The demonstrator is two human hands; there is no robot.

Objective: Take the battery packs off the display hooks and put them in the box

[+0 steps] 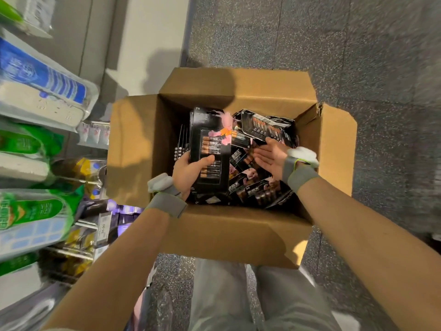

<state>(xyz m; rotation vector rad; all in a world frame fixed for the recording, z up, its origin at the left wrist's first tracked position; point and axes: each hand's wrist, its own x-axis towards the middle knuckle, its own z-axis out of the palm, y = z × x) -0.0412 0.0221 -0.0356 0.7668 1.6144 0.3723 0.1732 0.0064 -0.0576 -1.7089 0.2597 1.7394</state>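
An open cardboard box (238, 232) stands on the floor in front of me, holding several black battery packs (253, 185) in a loose heap. My left hand (188, 172) grips a long black battery pack (210, 149) by its lower left edge, thumb across the front, and holds it upright over the left half of the box. My right hand (270, 155) hovers over the right half with its palm up and fingers straight, holding nothing. Another battery pack (267, 126) lies tilted at the back right of the box, just beyond the fingertips.
Display racks run down the left side with power strips in blue packaging (43, 87), green packs (31, 213) and price tags (103, 229). Speckled grey floor (346, 56) surrounds the box. My legs in grey trousers (238, 297) are below the box's near flap.
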